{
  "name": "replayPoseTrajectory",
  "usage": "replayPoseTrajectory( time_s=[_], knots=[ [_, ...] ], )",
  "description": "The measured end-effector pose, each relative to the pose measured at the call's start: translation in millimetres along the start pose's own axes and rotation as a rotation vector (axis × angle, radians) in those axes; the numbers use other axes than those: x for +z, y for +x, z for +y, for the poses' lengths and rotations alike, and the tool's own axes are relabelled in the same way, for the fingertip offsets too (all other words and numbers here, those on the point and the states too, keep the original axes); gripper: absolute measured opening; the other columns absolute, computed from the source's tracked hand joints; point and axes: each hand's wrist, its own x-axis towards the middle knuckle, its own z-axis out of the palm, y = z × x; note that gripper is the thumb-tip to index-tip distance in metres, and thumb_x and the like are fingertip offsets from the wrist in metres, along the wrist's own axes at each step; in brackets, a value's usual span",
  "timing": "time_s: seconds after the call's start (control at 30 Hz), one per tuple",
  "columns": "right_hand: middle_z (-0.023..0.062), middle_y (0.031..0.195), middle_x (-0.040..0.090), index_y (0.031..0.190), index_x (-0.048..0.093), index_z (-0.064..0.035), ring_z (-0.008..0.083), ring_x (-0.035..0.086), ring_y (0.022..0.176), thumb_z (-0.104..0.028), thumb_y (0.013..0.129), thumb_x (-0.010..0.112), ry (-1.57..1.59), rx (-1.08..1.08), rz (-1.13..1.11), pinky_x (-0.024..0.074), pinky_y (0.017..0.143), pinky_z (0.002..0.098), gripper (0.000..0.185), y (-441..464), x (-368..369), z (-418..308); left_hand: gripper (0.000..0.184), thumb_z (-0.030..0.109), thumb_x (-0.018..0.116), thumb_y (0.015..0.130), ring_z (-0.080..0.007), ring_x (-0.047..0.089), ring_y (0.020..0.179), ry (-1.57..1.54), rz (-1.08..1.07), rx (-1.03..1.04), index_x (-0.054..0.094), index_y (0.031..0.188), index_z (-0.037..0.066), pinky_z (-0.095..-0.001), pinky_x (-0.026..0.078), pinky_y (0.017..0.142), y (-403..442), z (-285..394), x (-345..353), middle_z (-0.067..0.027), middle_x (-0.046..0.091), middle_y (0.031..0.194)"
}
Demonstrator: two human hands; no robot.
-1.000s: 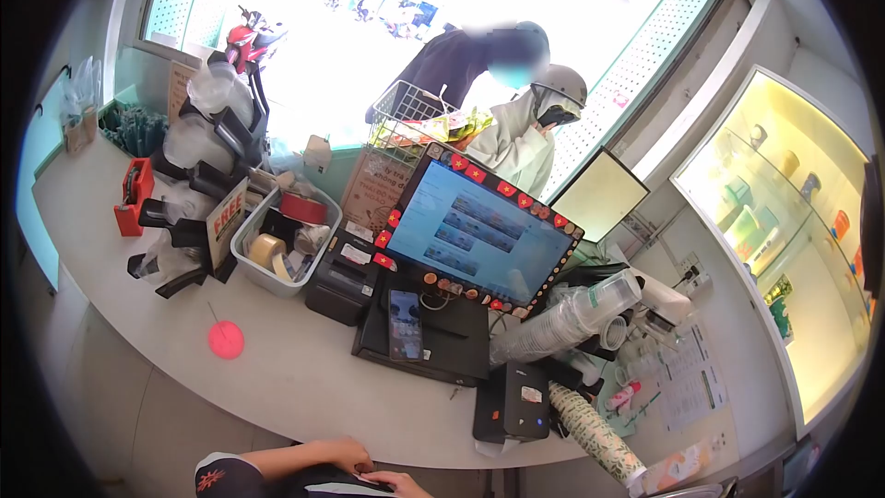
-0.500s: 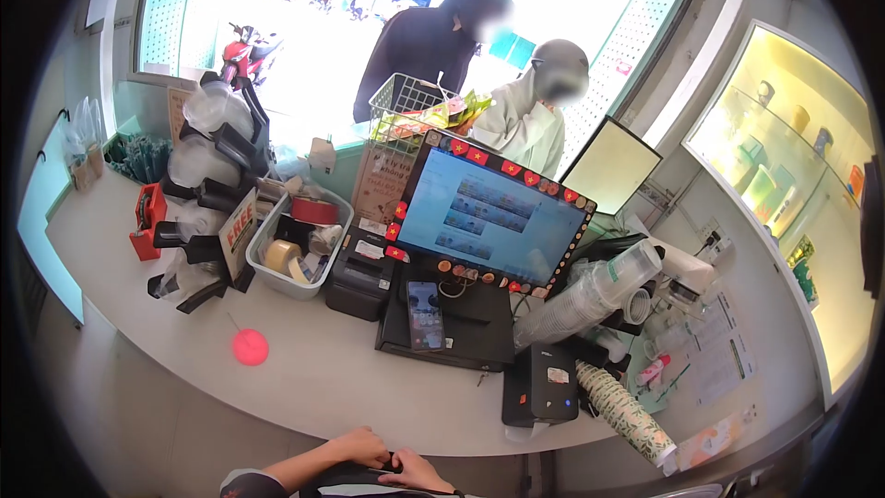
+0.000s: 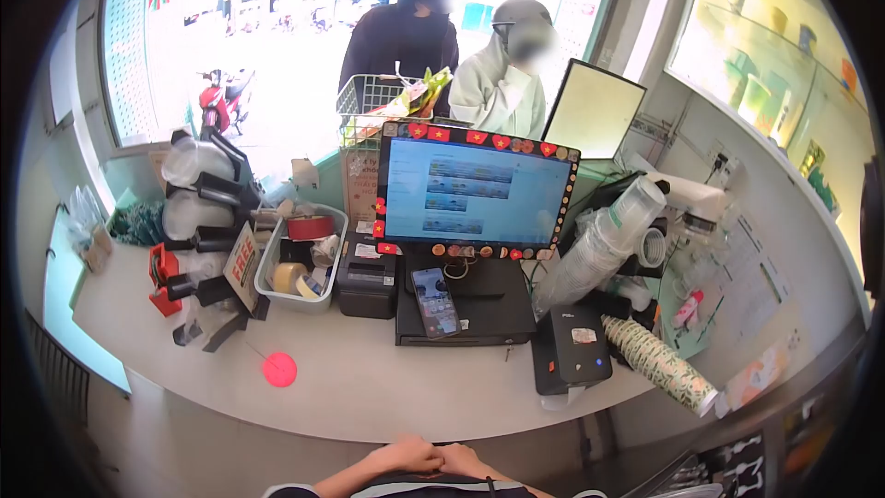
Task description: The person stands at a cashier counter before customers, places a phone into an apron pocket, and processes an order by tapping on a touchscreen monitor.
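The left hand (image 3: 410, 455) and the right hand (image 3: 463, 461) meet at the near edge of the pale counter (image 3: 359, 392); whether they grasp something, I cannot tell. Farther, a phone (image 3: 435, 302) lies on a black box (image 3: 495, 311). At right, lit shelves (image 3: 784, 46) glow.

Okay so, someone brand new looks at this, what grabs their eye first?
Probably the lit monitor in the middle of the counter, its frame edged with red flag stickers. Next might be the bright pink disc lying left of the black cash drawer. On the right, a tall stack of clear cups leans behind a leaf-patterned cup stack.
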Motion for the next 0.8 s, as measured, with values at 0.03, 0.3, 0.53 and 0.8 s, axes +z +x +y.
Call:
replayPoseTrajectory(
  time_s=[0.03,0.3,0.53,0.8],
  knots=[
    [0.0101,0.081,0.064,0.085,0.061,-0.0138,0.0313,0.060,0.081,-0.032,0.071,0.058,0.038,-0.015,-0.008,0.0480,0.068,0.0422,0.024,0,-3,-1,0.030,0.031,0.044,0.082,-0.0356,0.060,0.078,-0.127,-0.045,0.002,0.061,0.081,0.006,-0.0460,0.046,0.073,-8,13,-8,-0.0186,0.062,0.076],
    [0.0017,0.071,0.065,0.081,0.067,-0.0150,0.0206,0.063,0.071,-0.017,0.058,0.065,-0.001,-0.082,0.001,0.0492,0.060,0.0349,0.023,17,4,4,0.045,0.035,0.031,0.090,-0.0358,0.056,0.099,-0.196,-0.366,-0.067,0.056,0.111,0.004,-0.0418,0.041,0.088,35,-13,70,-0.0209,0.059,0.108],
    [0.0038,0.069,0.065,0.081,0.067,-0.0126,0.0207,0.063,0.067,-0.014,0.055,0.068,0.038,-0.126,0.049,0.0488,0.058,0.0340,0.027,24,0,-3,0.034,0.035,0.038,0.086,-0.0140,0.041,0.052,-0.469,-0.363,-0.272,0.054,0.085,0.006,-0.0313,0.034,0.046,73,-78,148,-0.0033,0.046,0.060],
    [0.0051,0.078,0.067,0.096,0.064,-0.0088,0.0155,0.062,0.065,-0.014,0.066,0.067,0.450,-0.266,0.015,0.0491,0.060,0.0284,0.030,18,-2,15,0.050,0.041,0.033,0.085,-0.0281,0.063,0.066,-0.203,-0.118,-0.182,0.063,0.086,0.002,-0.0383,0.051,0.064,28,4,74,-0.0184,0.064,0.073]
  ],
)
